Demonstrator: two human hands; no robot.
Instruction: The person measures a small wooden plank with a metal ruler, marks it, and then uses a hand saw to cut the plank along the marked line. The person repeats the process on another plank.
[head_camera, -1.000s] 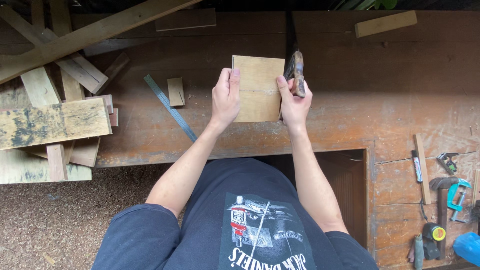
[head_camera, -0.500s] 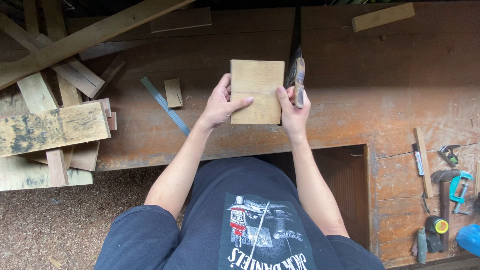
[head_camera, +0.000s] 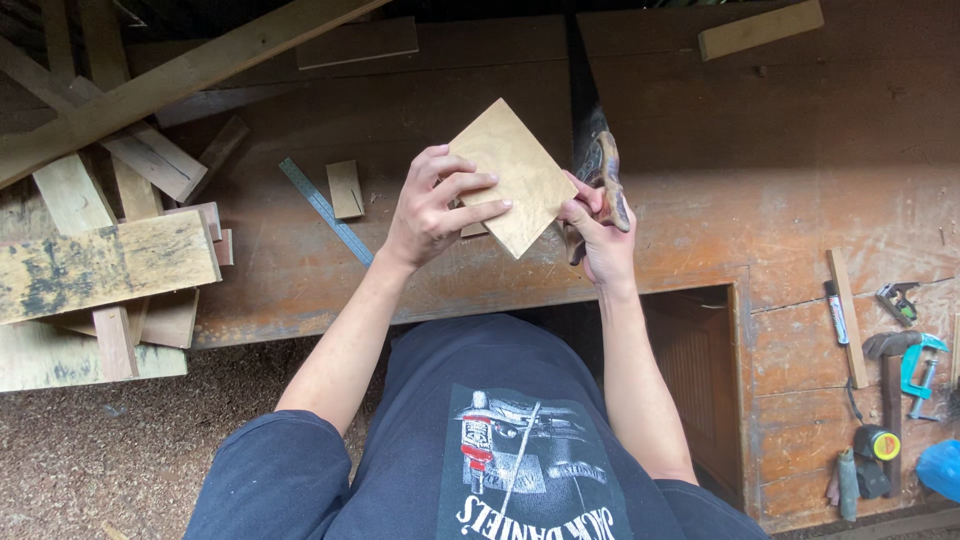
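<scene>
My left hand (head_camera: 432, 205) and right hand (head_camera: 598, 232) pinch the thin wood panel (head_camera: 510, 178) by its edges above the desk (head_camera: 700, 150); the fingertip grip seems light, so it could slip.

board (head_camera: 510, 175) pale tan | ruler (head_camera: 325, 210) blue-grey | workbench (head_camera: 760, 170) reddish-brown | clamp (head_camera: 918, 360) turquoise

dark navy printed t-shirt, short sleeves, bare forearms.
</scene>
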